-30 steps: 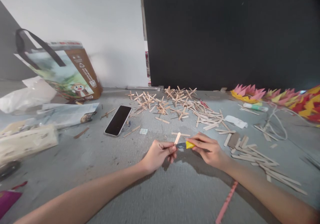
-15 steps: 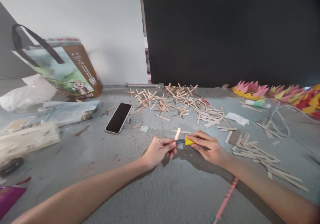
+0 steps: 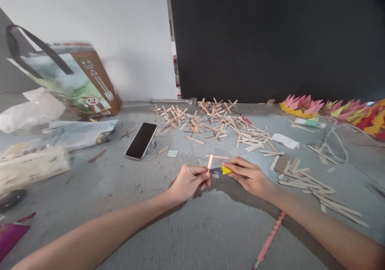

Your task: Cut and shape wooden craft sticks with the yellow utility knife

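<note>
My left hand (image 3: pixel 192 180) pinches a small wooden stick (image 3: pixel 210 162), which stands nearly upright above the fingertips. My right hand (image 3: pixel 248 175) is closed on a small tool with a yellow handle (image 3: pixel 226 170). The tool's dark grey blade-like end (image 3: pixel 216 171) points left and meets the stick at my left fingertips. Just behind the hands, a loose stick (image 3: pixel 219 157) lies flat on the grey surface. Farther back is a pile of crossed wooden sticks (image 3: pixel 195 123).
A phone (image 3: pixel 141 141) and a printed bag (image 3: pixel 87 81) are on the left. Loose sticks (image 3: pixel 313 185) lie at the right, near a white cable (image 3: pixel 345 149) and pink and yellow paper shapes (image 3: pixel 302 106). A pink pencil (image 3: pixel 270 238) lies in front of my right forearm.
The stick in my left hand is tilted slightly more upright. The whole view has shifted a little, with the surroundings slightly farther left and up; both grips are the same.
</note>
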Motion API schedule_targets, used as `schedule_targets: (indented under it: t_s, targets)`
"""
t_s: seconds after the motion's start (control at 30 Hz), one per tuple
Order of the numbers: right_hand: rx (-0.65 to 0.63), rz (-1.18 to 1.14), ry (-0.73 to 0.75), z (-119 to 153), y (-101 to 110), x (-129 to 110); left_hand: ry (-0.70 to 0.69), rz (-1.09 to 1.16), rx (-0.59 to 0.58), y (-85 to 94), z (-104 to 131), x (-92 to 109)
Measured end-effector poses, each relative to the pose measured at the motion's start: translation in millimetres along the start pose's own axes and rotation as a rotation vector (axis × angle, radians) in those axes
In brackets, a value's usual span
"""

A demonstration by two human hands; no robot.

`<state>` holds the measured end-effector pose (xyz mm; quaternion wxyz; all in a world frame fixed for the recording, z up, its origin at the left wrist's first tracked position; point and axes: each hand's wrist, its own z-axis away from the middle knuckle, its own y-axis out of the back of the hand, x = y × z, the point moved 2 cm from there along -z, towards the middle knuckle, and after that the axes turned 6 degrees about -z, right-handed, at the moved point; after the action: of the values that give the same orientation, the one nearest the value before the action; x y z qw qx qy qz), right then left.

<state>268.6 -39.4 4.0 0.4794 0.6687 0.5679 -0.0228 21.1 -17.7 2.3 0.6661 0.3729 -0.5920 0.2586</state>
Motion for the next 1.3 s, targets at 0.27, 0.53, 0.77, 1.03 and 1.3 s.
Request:
schedule_targets:
  t_s: [0.27,0.53,0.77,1.03,1.3]
  targets:
    - [0.005,0.015,0.000,0.6,-2.1,0.0,-0.012,-0.075,0.001,-1.2,1.5,3.1]
    - [0.017,0.027,-0.018,-3.6,0.3,-2.8,0.002,0.003,-0.009,-1.4,0.4,4.0]
    - [-0.006,0.022,-0.012,-2.9,2.8,-3.0,0.013,0.103,-0.027,-0.1,-0.3,5.9]
    - [-0.038,0.000,-0.025,-1.5,2.2,0.2,0.000,0.053,-0.043,-0.5,4.0,6.8]
    - [-0.035,-0.016,-0.026,-1.3,-2.3,2.2,-0.006,-0.008,-0.027,-0.5,2.3,0.0]
